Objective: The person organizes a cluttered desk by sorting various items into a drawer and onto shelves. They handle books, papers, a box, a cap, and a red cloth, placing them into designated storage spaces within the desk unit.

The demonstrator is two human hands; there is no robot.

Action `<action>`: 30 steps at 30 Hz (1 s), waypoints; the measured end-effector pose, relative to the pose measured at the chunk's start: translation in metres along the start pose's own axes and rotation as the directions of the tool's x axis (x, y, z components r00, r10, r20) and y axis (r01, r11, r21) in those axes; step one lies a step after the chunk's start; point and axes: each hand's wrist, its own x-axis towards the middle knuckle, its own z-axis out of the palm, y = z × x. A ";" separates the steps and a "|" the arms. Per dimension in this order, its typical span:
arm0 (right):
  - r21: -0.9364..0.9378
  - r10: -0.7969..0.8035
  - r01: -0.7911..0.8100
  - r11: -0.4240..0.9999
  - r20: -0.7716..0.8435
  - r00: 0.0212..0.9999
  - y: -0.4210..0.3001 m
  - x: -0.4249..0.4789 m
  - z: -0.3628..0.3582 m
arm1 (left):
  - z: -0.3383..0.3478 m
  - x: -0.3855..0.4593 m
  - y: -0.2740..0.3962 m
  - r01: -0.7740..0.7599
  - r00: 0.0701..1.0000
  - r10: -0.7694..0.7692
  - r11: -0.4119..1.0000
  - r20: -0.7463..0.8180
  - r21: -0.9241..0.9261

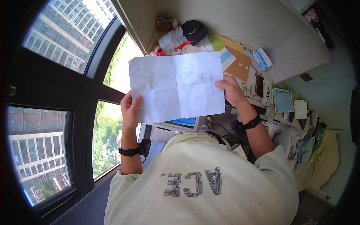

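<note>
Between both hands a large sheet of white paper (157,84) is spread out flat, with fold creases down its middle and across it. It bears printed lines too small to read. My left hand (130,108) pinches the sheet's lower left edge, thumb on top. At the right edge, my right hand (232,90) grips it the same way, fingers hidden behind. The paper is held up in front of me and covers part of the desk behind it. Each wrist wears a black band, and a small black device (144,147) is attached at the left one.
A black cap (195,31), a brown envelope (238,63), a green-and-white booklet (215,43) and a blue-and-white packet (262,59) lie on the desk. A white power strip (267,91) is at its right side. Windows (39,140) line the left; piled clothes (306,140) are at right.
</note>
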 end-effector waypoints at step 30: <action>-0.209 0.539 -0.538 0.817 -0.058 0.841 0.185 -0.007 -0.010 | 0.001 -0.024 -0.207 0.535 0.807 -0.560 0.827 0.185 0.171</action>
